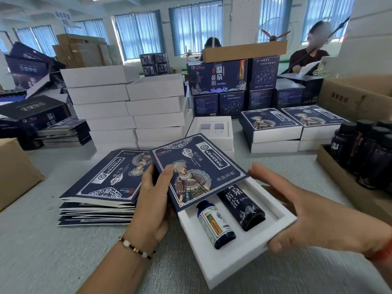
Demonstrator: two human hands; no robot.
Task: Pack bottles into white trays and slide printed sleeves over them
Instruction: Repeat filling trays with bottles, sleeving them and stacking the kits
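Head view: glossy printed sleeve point(197, 168) half covers matte white tray point(231, 264).

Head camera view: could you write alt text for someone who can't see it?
A person's left hand grips a printed navy sleeve slid partway over a white tray, which the right hand holds by its edge. A small bottle and a taller dark bottle lie in it; flat sleeves are stacked alongside.
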